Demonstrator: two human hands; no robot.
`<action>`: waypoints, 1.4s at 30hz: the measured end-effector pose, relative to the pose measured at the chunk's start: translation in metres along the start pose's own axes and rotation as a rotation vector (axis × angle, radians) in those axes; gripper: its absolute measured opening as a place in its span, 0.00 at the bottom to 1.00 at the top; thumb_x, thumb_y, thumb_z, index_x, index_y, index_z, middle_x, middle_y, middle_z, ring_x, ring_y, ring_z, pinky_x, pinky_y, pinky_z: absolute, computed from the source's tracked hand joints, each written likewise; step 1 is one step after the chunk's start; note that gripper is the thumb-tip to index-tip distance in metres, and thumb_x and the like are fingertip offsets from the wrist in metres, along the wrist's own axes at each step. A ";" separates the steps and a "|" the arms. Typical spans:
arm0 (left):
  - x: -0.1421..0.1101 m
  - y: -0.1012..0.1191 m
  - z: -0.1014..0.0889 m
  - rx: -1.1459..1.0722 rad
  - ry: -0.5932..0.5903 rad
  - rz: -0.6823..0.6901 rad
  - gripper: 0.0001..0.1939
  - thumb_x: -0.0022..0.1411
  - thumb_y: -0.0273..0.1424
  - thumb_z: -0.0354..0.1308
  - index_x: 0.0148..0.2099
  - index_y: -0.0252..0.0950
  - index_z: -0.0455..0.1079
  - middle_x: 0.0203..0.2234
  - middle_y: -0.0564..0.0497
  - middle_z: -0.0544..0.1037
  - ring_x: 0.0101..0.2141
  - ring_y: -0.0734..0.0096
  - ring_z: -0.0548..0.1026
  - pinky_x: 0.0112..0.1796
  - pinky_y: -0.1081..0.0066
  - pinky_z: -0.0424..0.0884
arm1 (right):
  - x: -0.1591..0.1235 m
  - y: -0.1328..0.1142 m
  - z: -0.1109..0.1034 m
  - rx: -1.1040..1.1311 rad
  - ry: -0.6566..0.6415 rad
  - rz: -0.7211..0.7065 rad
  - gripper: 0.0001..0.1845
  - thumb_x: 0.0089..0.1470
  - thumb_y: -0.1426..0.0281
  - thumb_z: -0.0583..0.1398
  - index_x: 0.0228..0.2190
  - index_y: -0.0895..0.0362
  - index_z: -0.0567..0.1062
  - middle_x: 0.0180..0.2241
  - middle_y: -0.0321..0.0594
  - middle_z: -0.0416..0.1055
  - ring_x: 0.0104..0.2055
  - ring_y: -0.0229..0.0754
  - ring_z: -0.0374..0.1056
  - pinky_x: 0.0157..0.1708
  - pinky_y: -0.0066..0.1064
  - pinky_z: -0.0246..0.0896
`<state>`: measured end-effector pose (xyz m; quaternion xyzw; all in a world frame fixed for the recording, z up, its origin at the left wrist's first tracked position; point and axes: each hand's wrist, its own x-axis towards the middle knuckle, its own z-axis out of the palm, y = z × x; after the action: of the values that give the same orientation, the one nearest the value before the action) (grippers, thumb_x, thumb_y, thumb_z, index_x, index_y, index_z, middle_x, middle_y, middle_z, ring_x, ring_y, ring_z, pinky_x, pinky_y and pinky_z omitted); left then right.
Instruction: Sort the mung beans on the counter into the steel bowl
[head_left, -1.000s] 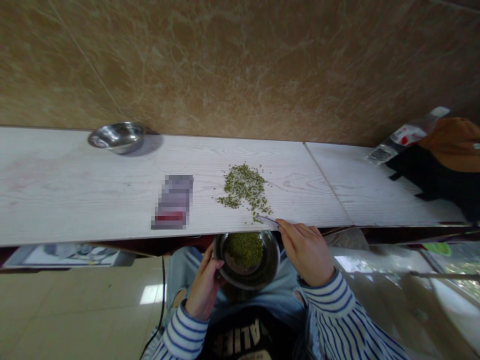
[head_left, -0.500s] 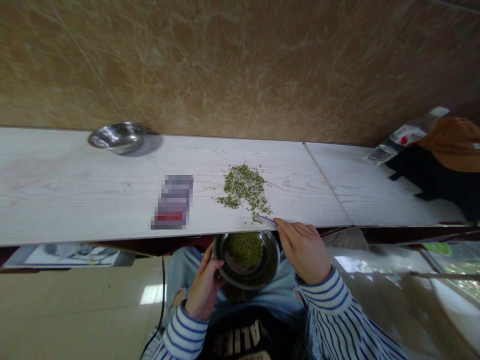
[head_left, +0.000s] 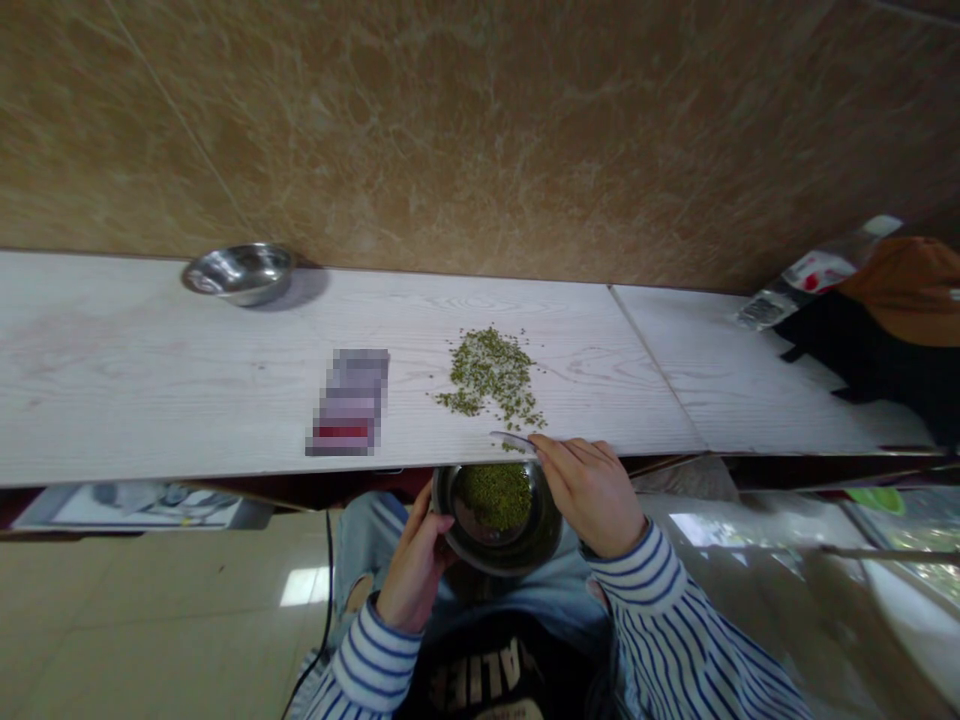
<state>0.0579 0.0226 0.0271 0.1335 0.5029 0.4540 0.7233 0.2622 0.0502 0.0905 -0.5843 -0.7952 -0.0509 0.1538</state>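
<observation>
My left hand [head_left: 416,562] grips the left rim of a steel bowl [head_left: 550,540], thumb over the edge. Small green beans that look like mung beans [head_left: 499,497] lie inside the bowl, which is held over my lap just below the table edge. Closed round the handle of a metal spoon [head_left: 511,440], my right hand [head_left: 592,492] is at the table's front edge, above the bowl's right side. The spoon lies nearly flat on the tabletop, with a few beans beside it. Farther back, a loose patch of green beans [head_left: 491,370] is spread on the table.
The white wood-grain table [head_left: 150,400] runs along a brown marbled wall [head_left: 480,130]. On it are a second steel bowl [head_left: 241,275] at the back left, a blurred-out phone-shaped object [head_left: 349,402], a plastic bottle [head_left: 817,270] and a brown and black cap [head_left: 911,290] at the right.
My right hand and the spoon have moved left along the table edge. The bowl in my left hand has shifted slightly right.
</observation>
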 end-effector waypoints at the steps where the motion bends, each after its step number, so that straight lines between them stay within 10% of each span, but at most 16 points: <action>1: 0.000 0.000 0.001 -0.006 -0.006 -0.002 0.30 0.49 0.27 0.56 0.56 0.44 0.64 0.44 0.51 0.74 0.37 0.68 0.71 0.31 0.70 0.68 | 0.000 -0.001 0.000 0.003 -0.002 -0.010 0.14 0.61 0.72 0.52 0.46 0.56 0.72 0.36 0.40 0.76 0.38 0.38 0.69 0.38 0.31 0.53; 14: -0.001 0.000 0.010 0.006 -0.011 -0.038 0.31 0.48 0.26 0.55 0.57 0.44 0.63 0.37 0.52 0.75 0.31 0.71 0.70 0.28 0.72 0.67 | -0.007 -0.007 -0.012 0.124 -0.089 -0.091 0.15 0.61 0.74 0.52 0.46 0.54 0.72 0.38 0.38 0.76 0.40 0.38 0.69 0.39 0.32 0.54; 42: 0.000 -0.015 -0.024 0.094 0.065 -0.108 0.30 0.49 0.27 0.52 0.56 0.45 0.63 0.32 0.54 0.74 0.27 0.70 0.68 0.24 0.72 0.65 | -0.035 0.047 -0.014 0.073 0.165 0.127 0.14 0.61 0.68 0.53 0.45 0.57 0.73 0.36 0.41 0.76 0.36 0.41 0.72 0.40 0.34 0.63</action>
<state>0.0459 0.0079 0.0062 0.1253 0.5534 0.3942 0.7230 0.3187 0.0293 0.0885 -0.6215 -0.7423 -0.0600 0.2430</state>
